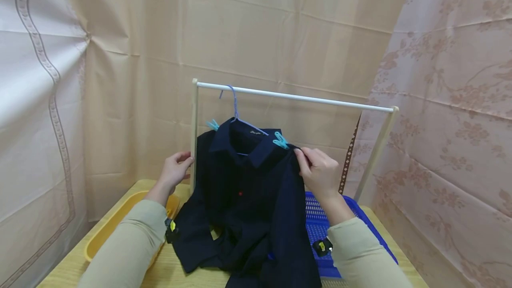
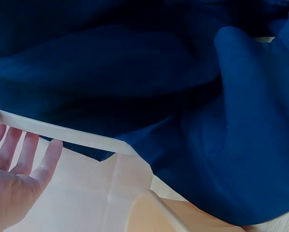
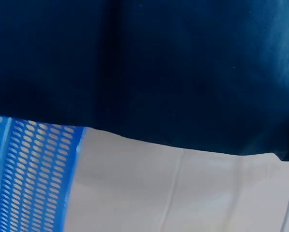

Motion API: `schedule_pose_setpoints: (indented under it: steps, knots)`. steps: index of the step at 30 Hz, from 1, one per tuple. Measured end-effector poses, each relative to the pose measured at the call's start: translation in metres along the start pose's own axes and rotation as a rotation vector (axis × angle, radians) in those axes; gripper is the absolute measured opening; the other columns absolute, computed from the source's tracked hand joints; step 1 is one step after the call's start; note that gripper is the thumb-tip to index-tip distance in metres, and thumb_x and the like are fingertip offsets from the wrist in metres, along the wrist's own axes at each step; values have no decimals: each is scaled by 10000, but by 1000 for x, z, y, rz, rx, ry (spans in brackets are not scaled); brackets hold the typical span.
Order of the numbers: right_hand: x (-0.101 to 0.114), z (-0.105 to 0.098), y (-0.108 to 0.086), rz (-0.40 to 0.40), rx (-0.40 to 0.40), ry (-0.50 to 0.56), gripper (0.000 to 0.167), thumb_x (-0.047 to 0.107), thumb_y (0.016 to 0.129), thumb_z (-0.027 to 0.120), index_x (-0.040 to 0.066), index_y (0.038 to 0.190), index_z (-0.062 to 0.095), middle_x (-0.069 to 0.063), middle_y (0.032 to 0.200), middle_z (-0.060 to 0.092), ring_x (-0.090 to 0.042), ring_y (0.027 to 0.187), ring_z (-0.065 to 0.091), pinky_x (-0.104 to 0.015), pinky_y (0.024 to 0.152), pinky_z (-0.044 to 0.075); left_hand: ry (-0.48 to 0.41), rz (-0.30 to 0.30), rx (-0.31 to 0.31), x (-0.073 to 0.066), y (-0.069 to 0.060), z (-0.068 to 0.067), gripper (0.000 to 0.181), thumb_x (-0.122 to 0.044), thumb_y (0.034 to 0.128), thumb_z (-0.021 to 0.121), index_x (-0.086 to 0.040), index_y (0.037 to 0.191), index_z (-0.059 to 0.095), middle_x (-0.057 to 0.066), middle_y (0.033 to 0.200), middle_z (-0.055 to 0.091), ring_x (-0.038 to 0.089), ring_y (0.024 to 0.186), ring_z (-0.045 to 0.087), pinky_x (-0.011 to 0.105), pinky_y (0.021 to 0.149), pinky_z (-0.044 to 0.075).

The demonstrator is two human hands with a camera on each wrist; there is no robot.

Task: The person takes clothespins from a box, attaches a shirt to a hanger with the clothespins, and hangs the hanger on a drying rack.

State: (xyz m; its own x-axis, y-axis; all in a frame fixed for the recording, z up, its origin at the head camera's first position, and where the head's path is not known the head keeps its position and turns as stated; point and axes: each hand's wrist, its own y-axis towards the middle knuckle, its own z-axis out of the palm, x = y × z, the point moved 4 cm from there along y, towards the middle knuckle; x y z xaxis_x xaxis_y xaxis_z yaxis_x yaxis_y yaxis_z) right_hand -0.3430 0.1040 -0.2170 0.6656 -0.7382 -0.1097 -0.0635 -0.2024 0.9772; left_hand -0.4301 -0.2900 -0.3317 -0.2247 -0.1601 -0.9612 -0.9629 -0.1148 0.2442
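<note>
A dark navy shirt (image 1: 256, 199) hangs by a blue hanger (image 1: 235, 106) near the left end of a white rack bar (image 1: 296, 97). Light-blue clothespins (image 1: 280, 140) sit at both shoulders. My right hand (image 1: 320, 170) pinches the shirt's fabric at the shoulder, just beyond the clothespin on that side. With thumb and fingers, my left hand (image 1: 174, 170) holds the rack's left post (image 1: 194, 137); the left wrist view shows its fingers (image 2: 50, 157) against that post. In the right wrist view, navy cloth (image 3: 183, 72) fills the upper part and the hand is almost wholly out of frame.
A yellow tray (image 1: 108, 228) lies on the wooden table (image 1: 64, 268) at the left. Behind the shirt at the right is a blue perforated basket (image 1: 374, 228). The rack's right post (image 1: 378, 152) leans outward. Beige curtains (image 1: 256, 26) enclose the back.
</note>
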Motion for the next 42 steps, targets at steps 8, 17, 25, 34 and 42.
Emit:
schedule_pose_setpoints:
  steps: [8,17,25,34,42]
  knots:
    - [12,18,-10,-11,193,73,87,86,905,756,45,829,765,-27,651,635,-164,531,582,-335,502,530,36,2,-9,0,2,-3,491,-265,1081,524,13,1481,461,242,1446,474,384,1296,497,472,933,549]
    - [16,34,-12,84,235,137,95,113,919,747,68,850,795,28,611,621,-68,451,571,-312,496,509,13,13,-13,2,3,-5,486,-260,1077,531,25,1466,471,252,1439,472,385,1302,485,550,976,501]
    - [18,41,-10,153,285,219,115,109,950,721,64,877,796,22,632,626,-16,439,555,-271,512,525,38,3,9,1,0,-4,465,-255,1092,496,11,1471,462,248,1446,457,399,1311,470,529,993,494]
    - [7,35,-14,318,448,244,169,218,979,712,79,1015,801,-16,791,717,16,467,559,-240,520,534,57,28,1,-1,-1,-4,482,-270,1083,516,30,1458,475,260,1438,466,408,1295,496,560,1019,465]
    - [-7,15,-17,397,478,245,301,364,1003,660,119,1139,770,-7,987,735,-98,630,646,-277,565,558,185,103,-29,-13,-11,-17,487,-290,1071,545,18,1447,500,255,1412,524,406,1263,537,527,1016,481]
